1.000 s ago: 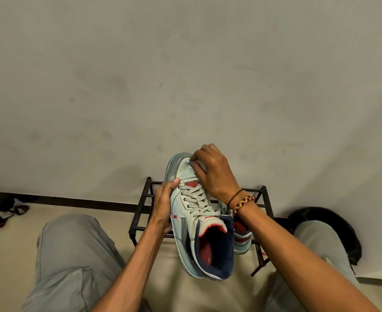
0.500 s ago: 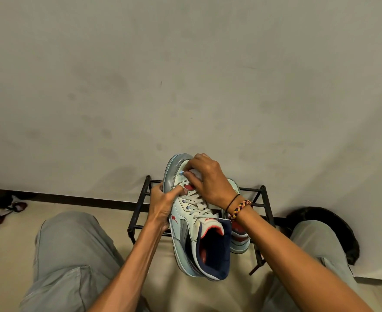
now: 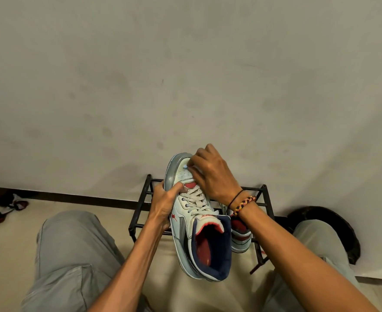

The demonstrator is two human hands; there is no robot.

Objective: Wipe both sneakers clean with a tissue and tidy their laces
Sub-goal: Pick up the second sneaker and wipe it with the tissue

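A pale blue-white high-top sneaker (image 3: 199, 230) with a navy collar, red lining and grey laces hangs in the air between my knees, toe pointing away. My left hand (image 3: 164, 204) grips its left side, thumb across the lower laces. My right hand (image 3: 210, 174) is curled over the toe box and pinches a small pale tissue (image 3: 186, 167) against it; most of the tissue is hidden under the fingers. The second sneaker (image 3: 240, 236) sits on the shoe rack behind, mostly hidden by my right wrist.
A low black metal shoe rack (image 3: 140, 212) stands against the grey wall. A dark round object (image 3: 334, 224) lies on the floor at the right, dark sandals (image 3: 7, 206) at the far left. My grey-trousered knees flank the sneaker.
My right hand slid back toward the laces, then forward again to the toe tip, with the tissue under its fingers. My left thumb shifted slightly along the laces; the sneaker stays held.
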